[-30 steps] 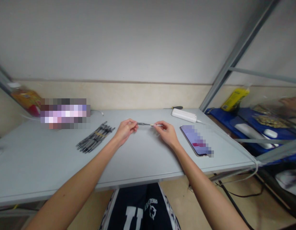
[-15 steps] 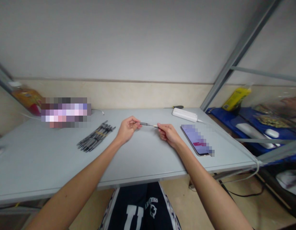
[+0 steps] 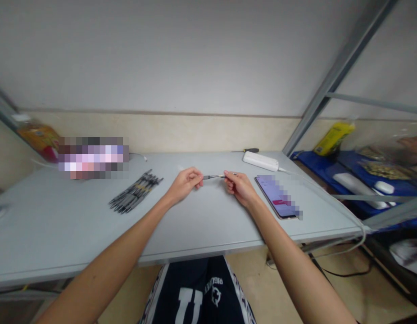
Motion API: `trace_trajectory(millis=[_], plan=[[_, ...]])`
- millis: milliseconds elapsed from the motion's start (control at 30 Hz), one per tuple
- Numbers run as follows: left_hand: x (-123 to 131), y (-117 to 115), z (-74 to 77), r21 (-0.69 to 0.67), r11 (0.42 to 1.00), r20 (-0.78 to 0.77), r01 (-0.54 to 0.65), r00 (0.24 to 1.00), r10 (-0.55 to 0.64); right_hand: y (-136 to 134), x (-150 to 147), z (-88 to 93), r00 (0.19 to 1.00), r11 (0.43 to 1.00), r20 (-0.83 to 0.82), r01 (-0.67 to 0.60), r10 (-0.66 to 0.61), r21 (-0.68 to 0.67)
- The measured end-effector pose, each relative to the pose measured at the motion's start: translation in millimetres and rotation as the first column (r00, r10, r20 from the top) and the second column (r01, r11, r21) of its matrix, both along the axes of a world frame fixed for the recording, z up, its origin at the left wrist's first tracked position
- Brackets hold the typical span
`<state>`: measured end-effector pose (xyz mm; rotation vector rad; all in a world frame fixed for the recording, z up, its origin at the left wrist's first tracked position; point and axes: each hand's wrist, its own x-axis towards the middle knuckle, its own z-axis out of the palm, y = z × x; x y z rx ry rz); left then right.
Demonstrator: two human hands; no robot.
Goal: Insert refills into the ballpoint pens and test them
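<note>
Over pale grey flat desktop (image 3: 195,227), holding slim grey-and-silver pen (image 3: 214,176) nearly level between both hands.
Pinched between closed thumb and fingers of bare left hand (image 3: 186,183) and bare right hand (image 3: 240,185), with only the middle stretch exposed; too small to tell whether joined or in parts. Could slip if pinched loosely, or bend if pushed off line. Now tilting slightly up toward the right, not down as half a second ago, with less grey barrel showing. Lying apart, leftward: loose pile of dark grey pens (image 3: 136,192).
</note>
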<state>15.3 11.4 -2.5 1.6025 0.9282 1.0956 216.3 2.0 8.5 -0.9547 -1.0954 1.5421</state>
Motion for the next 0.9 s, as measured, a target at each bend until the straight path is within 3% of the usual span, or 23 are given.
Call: trace_trajectory(millis=[100,233,633,767,900], plan=[[2,0,-2.1,0.006,1.000,-0.046,0.014,0.999,-0.014,-1,-1,-0.7,0.999,0.999,0.045,0.010,-0.012,0.044],[4,1,-5.2,0.107,0.987,-0.066,-0.118,0.990,0.125,-1,-1,-2.7,0.996,0.997,0.089,0.018,-0.024,0.076],[16,-12,2.7,0.276,0.922,-0.120,-0.270,0.942,0.312,2,1,-3.9,1.000,1.000,-0.013,0.015,-0.015,-0.002],[18,-12,0.6,0.284,0.929,-0.106,-0.238,0.955,0.278,3,-1,-4.3,0.995,0.995,-0.029,0.098,-0.097,0.024],[21,-17,-1.9,0.285,0.955,-0.157,-0.083,0.979,0.132,4,-6,-4.0,0.964,0.964,-0.082,0.258,-0.253,0.059]])
